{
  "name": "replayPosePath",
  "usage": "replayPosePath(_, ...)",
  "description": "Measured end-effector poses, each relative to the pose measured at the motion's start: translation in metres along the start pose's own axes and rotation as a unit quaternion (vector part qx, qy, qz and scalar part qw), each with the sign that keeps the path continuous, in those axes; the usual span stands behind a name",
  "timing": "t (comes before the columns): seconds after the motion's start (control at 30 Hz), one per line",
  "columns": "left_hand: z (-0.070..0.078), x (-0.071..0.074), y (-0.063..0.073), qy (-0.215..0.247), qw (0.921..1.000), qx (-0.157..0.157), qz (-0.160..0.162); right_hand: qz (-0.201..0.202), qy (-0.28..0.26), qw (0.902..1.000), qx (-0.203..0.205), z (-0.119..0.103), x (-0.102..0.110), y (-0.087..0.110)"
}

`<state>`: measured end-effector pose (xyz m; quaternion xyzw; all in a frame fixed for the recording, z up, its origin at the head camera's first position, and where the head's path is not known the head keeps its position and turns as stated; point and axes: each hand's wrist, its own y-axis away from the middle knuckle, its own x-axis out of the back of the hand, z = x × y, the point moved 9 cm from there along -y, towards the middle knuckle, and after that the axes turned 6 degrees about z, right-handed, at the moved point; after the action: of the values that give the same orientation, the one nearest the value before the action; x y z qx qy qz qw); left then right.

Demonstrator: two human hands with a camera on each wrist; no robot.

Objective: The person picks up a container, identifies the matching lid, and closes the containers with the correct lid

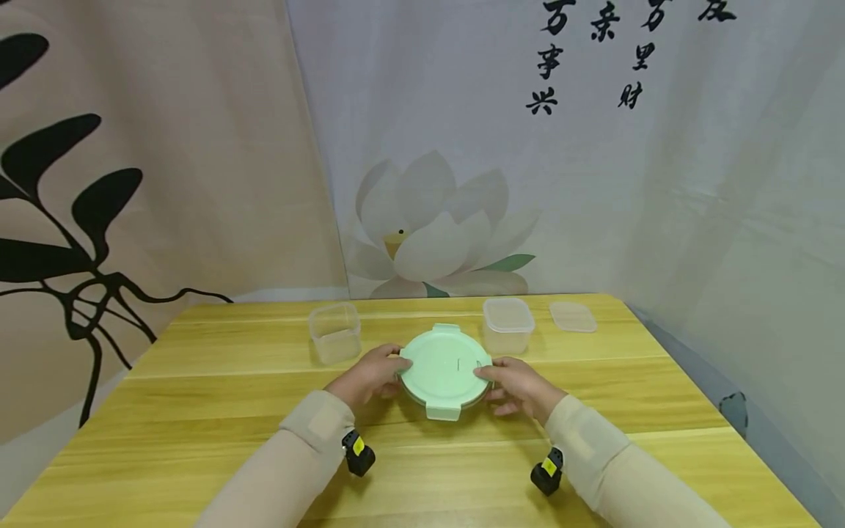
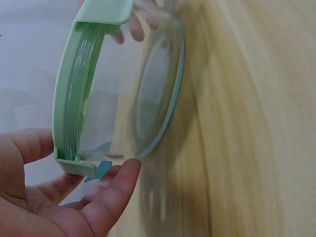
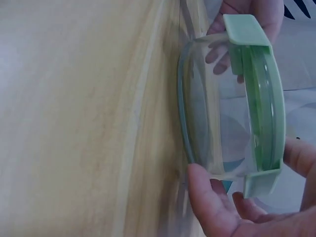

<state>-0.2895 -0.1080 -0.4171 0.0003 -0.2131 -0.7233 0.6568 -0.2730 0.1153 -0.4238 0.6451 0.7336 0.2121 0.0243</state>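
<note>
A round glass food container (image 3: 232, 123) with a pale green lid (image 1: 439, 367) is held between both hands near the middle of the table. Its flaps stick out around the rim, and the clear wall shows in both wrist views. My left hand (image 1: 371, 375) grips the left side, thumb over the lid's edge and fingers lower along the glass. On the opposite side my right hand (image 1: 523, 387) holds it the same way, its thumb on top of the lid. The glass base lies close over the wood in the wrist views.
Behind the left hand stands a clear plastic box (image 1: 335, 336). A second clear box (image 1: 508, 326) with a whitish lid stands behind the right hand, and a flat translucent lid (image 1: 573, 317) lies to its right. A printed cloth (image 1: 574, 198) hangs behind the wooden table (image 1: 198, 425).
</note>
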Motion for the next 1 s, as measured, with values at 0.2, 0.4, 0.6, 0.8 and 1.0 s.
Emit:
replayPosePath(0.2, -0.003, 0.003, 0.006, 0.005, 0.9999, -0.004, 0.013, -0.003, -0.011, 0.9999, 0.0, -0.002, -0.003, -0.007)
replayPosePath(0.4, -0.005, 0.004, 0.012, -0.003, 0.9997, -0.012, 0.019, -0.005, -0.013, 0.9999, 0.0, -0.003, -0.004, -0.013)
replayPosePath(0.6, -0.007, 0.002, 0.018, -0.008, 0.9999, -0.013, 0.006, -0.005, -0.023, 0.9997, -0.01, -0.001, -0.004, -0.018)
replayPosePath(0.8, -0.009, -0.001, 0.024, -0.01, 0.9998, -0.015, -0.013, -0.008, -0.029, 0.9995, -0.012, -0.003, -0.005, -0.021)
replayPosePath(1.0, -0.009, -0.003, 0.029, -0.012, 0.9995, -0.02, -0.021, -0.029, -0.023, 0.9993, -0.011, -0.004, -0.007, -0.026)
